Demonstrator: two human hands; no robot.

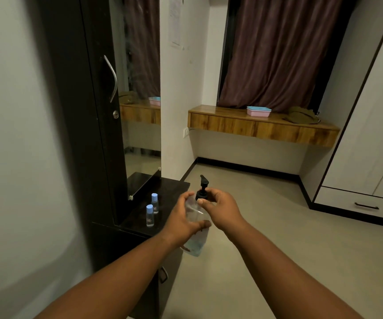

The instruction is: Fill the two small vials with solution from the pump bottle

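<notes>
A clear pump bottle with a little bluish liquid at its bottom is held in the air, just off the right edge of the dark counter. My left hand wraps around its body. My right hand grips the black collar under the pump head. Two small clear vials with light blue caps stand upright on the counter to the left: the near vial and the far vial. Both caps are on.
A tall dark cabinet door with a metal handle and a mirror rise behind the counter. A wooden shelf under maroon curtains carries a pink and blue tray. A white wardrobe stands at right.
</notes>
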